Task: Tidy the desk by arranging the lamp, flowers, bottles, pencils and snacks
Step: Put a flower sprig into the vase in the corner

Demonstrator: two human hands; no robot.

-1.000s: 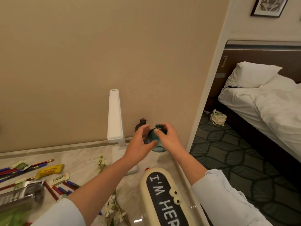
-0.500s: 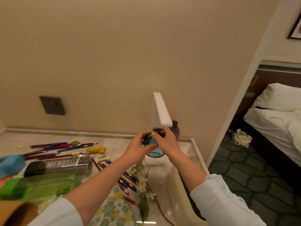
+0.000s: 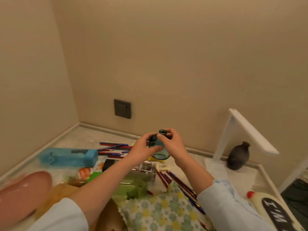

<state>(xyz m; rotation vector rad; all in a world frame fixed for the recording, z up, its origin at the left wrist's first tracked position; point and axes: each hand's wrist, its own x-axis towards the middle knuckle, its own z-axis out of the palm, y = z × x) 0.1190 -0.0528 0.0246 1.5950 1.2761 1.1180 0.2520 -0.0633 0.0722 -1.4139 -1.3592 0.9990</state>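
Note:
Both hands hold a small teal glass vase (image 3: 159, 151) in the air above the desk's middle. My left hand (image 3: 144, 148) cups its belly from the left; my right hand (image 3: 173, 144) pinches its neck and rim. A white folding lamp (image 3: 246, 135) stands at the back right, with a dark round vase (image 3: 238, 155) under its head. Red and blue pencils (image 3: 113, 147) lie scattered behind the hands, and more pencils (image 3: 173, 179) lie under my right forearm. A blue bottle (image 3: 68, 156), a green bottle (image 3: 133, 182) and a pink bottle (image 3: 21, 192) lie on their sides at the left.
Snack packets (image 3: 86, 172) and a floral-patterned pouch (image 3: 160, 212) crowd the marble desk (image 3: 93, 135) near me. A cream case with black lettering (image 3: 275, 212) lies at the right edge. A dark wall socket (image 3: 122, 108) sits above the desk's back.
My view has swung left, away from the bed. Both hands have carried the teal vase away from the lamp and dark vase toward the desk's middle.

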